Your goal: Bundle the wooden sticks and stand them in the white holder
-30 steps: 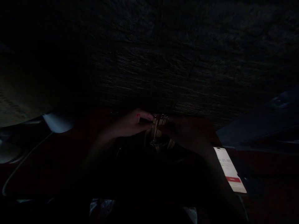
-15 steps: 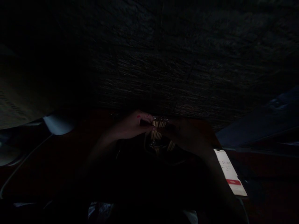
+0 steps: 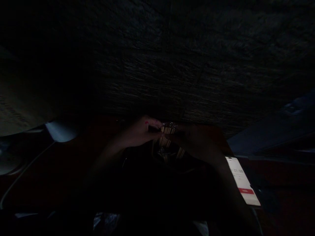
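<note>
The scene is very dark. A bundle of thin, pale golden sticks (image 3: 165,142) with shiny, silvery bits at the far end stands out between my hands. My left hand (image 3: 140,132), with a red mark on it, closes its thumb and fingertips on the bundle's left side. From the right, my right hand (image 3: 193,139) presses its fingertips to the same bundle; shadow hides most of that hand. Just nearer to me lie a few more golden sticks (image 3: 180,153) and a small shiny piece (image 3: 161,150) whose kind I cannot make out.
A lit phone (image 3: 242,180) showing a running timer lies right of my right forearm, with a cable at its lower end. At the left are a pale rounded object (image 3: 61,131) and a white cable (image 3: 27,168). A rough, block-patterned wall (image 3: 157,72) rises behind the reddish-brown tabletop (image 3: 95,131).
My hands and the bundle stay almost in place. The picture is slightly darker, and the phone's timer has advanced.
</note>
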Tool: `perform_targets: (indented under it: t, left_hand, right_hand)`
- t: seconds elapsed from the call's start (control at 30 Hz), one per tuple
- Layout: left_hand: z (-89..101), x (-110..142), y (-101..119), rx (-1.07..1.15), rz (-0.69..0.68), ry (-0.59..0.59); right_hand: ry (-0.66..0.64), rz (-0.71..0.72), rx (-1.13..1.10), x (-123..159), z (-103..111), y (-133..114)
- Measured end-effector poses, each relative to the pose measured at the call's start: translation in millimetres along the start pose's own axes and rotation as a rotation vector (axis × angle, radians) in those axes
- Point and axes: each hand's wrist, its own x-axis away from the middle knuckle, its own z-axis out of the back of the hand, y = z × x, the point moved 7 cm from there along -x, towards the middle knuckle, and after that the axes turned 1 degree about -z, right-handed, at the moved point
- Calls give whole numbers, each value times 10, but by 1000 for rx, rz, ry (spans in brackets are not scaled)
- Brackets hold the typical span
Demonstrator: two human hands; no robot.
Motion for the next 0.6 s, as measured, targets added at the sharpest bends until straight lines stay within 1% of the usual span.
perform_targets:
  t: [0.1,0.27,0.4,0.6]
  left_hand:
    - [-6,10,-17,0,3,-9]
    - [9,17,-39,30,11,15]
    - [6,18,-24,33,10,1]
    - [11,3,-27,15,13,10]
  right_hand:
    - [9,8,20,2,4,-13]
    - [42,41,43,0,11,-45]
    - [74,27,100,1,29,-52]
    - [47,22,97,2,10,-49]
